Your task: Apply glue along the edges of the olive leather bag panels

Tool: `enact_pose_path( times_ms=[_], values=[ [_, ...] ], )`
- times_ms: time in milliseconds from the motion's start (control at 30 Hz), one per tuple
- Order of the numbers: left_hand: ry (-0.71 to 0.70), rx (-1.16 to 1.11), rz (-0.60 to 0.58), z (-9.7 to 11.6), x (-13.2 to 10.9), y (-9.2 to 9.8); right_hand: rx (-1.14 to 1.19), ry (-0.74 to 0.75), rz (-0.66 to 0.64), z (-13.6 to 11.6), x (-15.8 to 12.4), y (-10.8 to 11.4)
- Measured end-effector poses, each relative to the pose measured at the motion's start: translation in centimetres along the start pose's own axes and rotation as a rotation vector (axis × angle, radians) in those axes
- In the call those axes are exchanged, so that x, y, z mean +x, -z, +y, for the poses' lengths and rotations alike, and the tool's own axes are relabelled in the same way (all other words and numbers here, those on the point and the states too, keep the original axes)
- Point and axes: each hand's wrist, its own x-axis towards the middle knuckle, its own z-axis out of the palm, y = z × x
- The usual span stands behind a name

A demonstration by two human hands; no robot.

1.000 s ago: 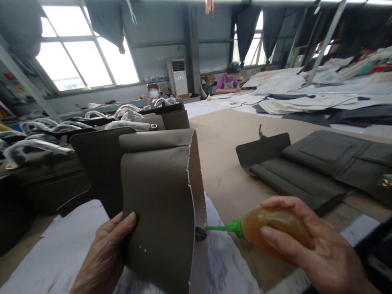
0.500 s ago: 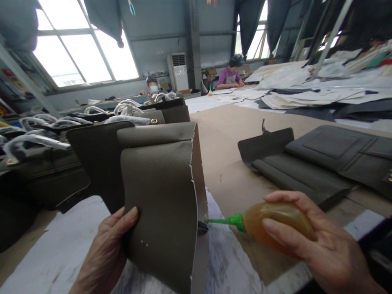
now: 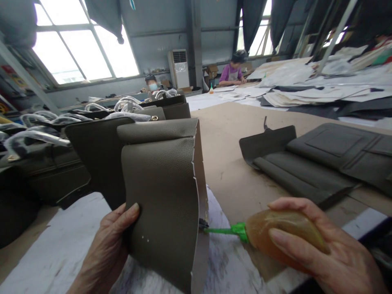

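My left hand (image 3: 112, 239) grips the left side of a dark olive leather bag panel (image 3: 162, 196), thumb on its face and the fingers hidden behind. The panel stands up in a curve, its pale raw edge turned to the right. In my right hand (image 3: 330, 249) is a squeezable glue bottle (image 3: 281, 234) of amber liquid, lying on its side. Its thin green nozzle (image 3: 222, 231) points left, and the tip is at the panel's edge beside a small dark tab (image 3: 202, 223). White paper (image 3: 228, 253) lies underneath.
Another dark leather bag piece (image 3: 321, 159) lies flat on the brown-covered table (image 3: 220, 139) at right. Bags with plastic-wrapped handles (image 3: 39, 136) crowd the left. Farther back are stacked sheets (image 3: 306, 98), a second glue bottle (image 3: 211, 90) and two people at work.
The bottle in my right hand has shifted slightly down and right, its nozzle tip moving lower along the panel's edge to below the dark tab. My left hand keeps its hold.
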Motion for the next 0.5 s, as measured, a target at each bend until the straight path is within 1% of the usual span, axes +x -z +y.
enact_pose_path(
  times_ms=[67,200,267,333,500],
  values=[
    [-0.002,0.005,-0.007,0.0,0.0,0.0,-0.002,0.032,-0.037,0.2,0.7,0.2],
    [-0.017,0.003,-0.048,0.1,-0.1,0.0,-0.128,0.211,-0.111,1.1,2.1,1.1],
    [-0.015,0.000,-0.049,0.2,-0.1,-0.1,-0.152,0.236,-0.138,1.3,2.2,1.3],
    [-0.015,-0.008,-0.043,0.2,-0.1,-0.1,-0.145,0.207,-0.131,1.3,1.8,1.3],
    [-0.026,-0.005,-0.015,0.2,-0.1,-0.3,-0.020,0.011,0.022,0.3,0.2,0.4]
  ],
)
